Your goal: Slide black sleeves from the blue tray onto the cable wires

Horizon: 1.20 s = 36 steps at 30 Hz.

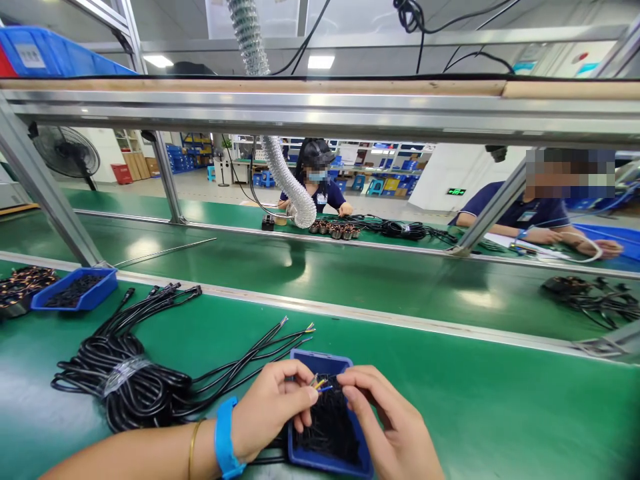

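Note:
In the head view my left hand, with a blue band at its wrist, pinches the stripped end of a cable. Thin yellow and blue wires stick out between its fingertips. My right hand is closed close to the wire tips, thumb and forefinger together; whatever they hold is too small to make out. Beneath both hands stands a blue bin filled with short black tube-like pieces. To the left lies a bundle of black cables, tied with clear wrap, several bare ends pointing toward the bin.
A second blue bin of black pieces and some copper-wound parts sit at the left. A metal rail edges the green bench. Two people work across it, near a hanging duct. More black cables lie far right.

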{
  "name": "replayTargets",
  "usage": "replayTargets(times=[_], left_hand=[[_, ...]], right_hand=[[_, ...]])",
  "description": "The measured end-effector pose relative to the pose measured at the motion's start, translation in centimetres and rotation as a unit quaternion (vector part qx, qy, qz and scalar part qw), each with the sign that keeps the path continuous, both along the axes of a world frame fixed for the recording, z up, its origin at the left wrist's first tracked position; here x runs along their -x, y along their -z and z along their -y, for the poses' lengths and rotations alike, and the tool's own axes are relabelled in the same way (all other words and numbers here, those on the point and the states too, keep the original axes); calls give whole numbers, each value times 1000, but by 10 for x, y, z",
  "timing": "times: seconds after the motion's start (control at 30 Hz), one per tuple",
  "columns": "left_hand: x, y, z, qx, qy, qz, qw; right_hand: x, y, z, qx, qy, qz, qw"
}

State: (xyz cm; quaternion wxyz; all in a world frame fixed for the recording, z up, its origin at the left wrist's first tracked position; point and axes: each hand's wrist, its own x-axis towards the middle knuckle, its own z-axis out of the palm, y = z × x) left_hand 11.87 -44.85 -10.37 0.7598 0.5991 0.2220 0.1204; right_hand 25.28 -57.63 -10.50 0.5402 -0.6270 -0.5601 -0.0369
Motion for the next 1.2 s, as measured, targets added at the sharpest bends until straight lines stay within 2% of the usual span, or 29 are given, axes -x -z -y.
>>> replayTargets(times=[0.2, 0.6, 0.73, 0.87, 1.0, 1.2], left_hand=[[0, 1, 1, 2, 5, -1, 1000], [0, 4, 0, -15, 12, 3, 1000], [1, 2, 1, -24, -1, -5, 1000], [1, 1, 0, -43, -10, -11, 999], [0, 0, 0, -49, -11, -13, 999], [1, -4, 2, -57, -1, -14, 998]], right_hand=[[4, -3, 0, -10, 17, -7, 1000], [9, -1, -3, 21, -30, -73, 997], [8, 2, -2, 15, -8, -112, 994], [6, 0, -1, -12, 20, -40, 999], [6, -1, 1, -26, 8, 61, 998], [6, -1, 1, -34, 15, 104, 994]])
